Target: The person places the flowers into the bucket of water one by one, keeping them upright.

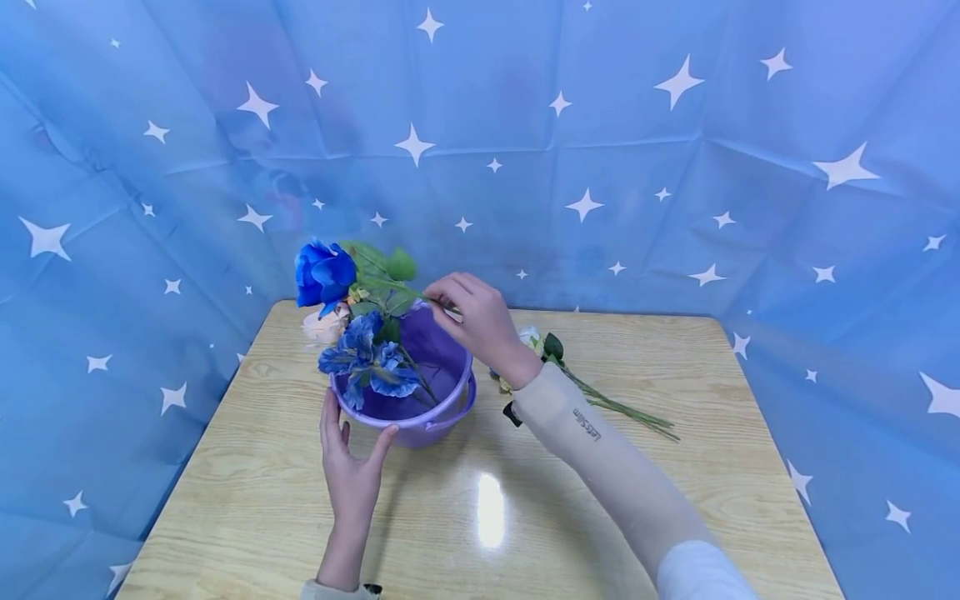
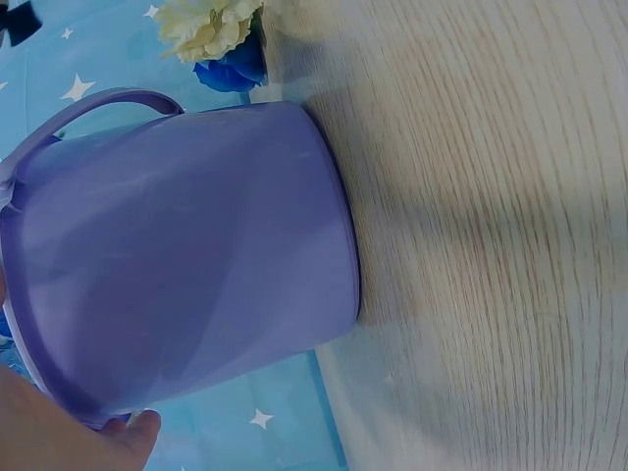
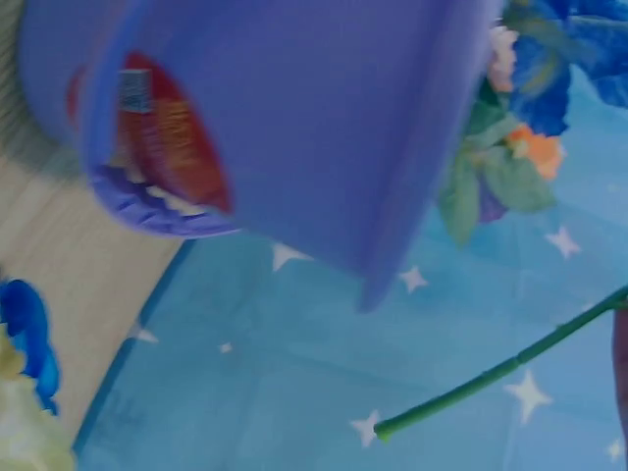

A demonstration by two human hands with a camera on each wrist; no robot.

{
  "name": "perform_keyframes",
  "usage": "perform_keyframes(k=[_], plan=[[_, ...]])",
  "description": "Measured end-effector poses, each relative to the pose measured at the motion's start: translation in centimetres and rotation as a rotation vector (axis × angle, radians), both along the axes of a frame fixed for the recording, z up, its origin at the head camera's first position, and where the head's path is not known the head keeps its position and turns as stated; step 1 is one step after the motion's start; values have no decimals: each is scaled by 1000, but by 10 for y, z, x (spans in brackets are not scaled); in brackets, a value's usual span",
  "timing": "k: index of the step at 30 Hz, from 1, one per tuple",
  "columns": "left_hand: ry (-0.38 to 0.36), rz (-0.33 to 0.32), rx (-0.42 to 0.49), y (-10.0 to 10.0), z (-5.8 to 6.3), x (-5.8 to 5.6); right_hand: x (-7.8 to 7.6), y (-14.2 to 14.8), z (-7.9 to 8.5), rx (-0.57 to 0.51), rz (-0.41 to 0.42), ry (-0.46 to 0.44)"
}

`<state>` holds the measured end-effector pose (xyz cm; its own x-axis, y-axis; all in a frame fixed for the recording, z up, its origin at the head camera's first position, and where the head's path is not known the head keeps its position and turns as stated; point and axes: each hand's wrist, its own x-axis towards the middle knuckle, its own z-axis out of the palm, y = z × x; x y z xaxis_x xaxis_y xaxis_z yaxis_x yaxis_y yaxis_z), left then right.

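White glare on tabletop; blurry right wrist view

The table is viewed from above by the head camera, aimed forward and down. The bucket, shared by all views, is seen from the side, nearer, by both wrist cameras.

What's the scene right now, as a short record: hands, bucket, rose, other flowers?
left hand: holds the bucket at its rim
right hand: pinches the rose's stem
rose: blue, bloom above the bucket's far-left rim
stem's cut end: free, outside the bucket
bucket: purple, upright on the table
in bucket: blue flower, leaning left
loose flowers: right of the bucket, partly behind the right arm
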<state>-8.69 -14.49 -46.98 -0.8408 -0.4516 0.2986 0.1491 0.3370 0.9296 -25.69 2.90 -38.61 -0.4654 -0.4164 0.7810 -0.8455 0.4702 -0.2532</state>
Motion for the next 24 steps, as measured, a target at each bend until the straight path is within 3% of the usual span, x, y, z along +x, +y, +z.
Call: perform_keyframes(k=[11,24], plan=[[-3,-14,26,-2,-2,-1,7,-25,22,-56,81,13],[17,-11,11,-2,-1,0,10,-35,7,-12,90,-30]])
